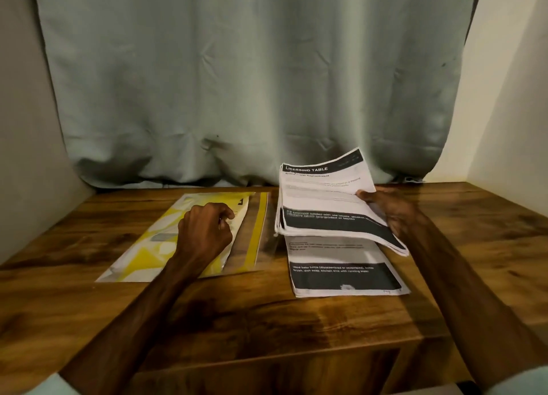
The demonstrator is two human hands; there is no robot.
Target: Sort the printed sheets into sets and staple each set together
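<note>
One stack of sheets (323,204), tilted up over the worktop's (267,320) right side, is gripped at its right edge by the right hand (388,210) above one flat sheet (341,258), while the left hand (204,231), fingers curled, rests on one yellow folder (160,246), its hold unclear.

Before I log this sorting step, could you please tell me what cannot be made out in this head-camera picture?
Head view: whether the left hand holds anything; its curled fingers hide the palm.
Head view: the upper part of the flat sheet, covered by the stack that the right hand grips.
Head view: the stack's fine print, too small and blurred.
Head view: the yellow folder print, partly under the left hand.
</note>
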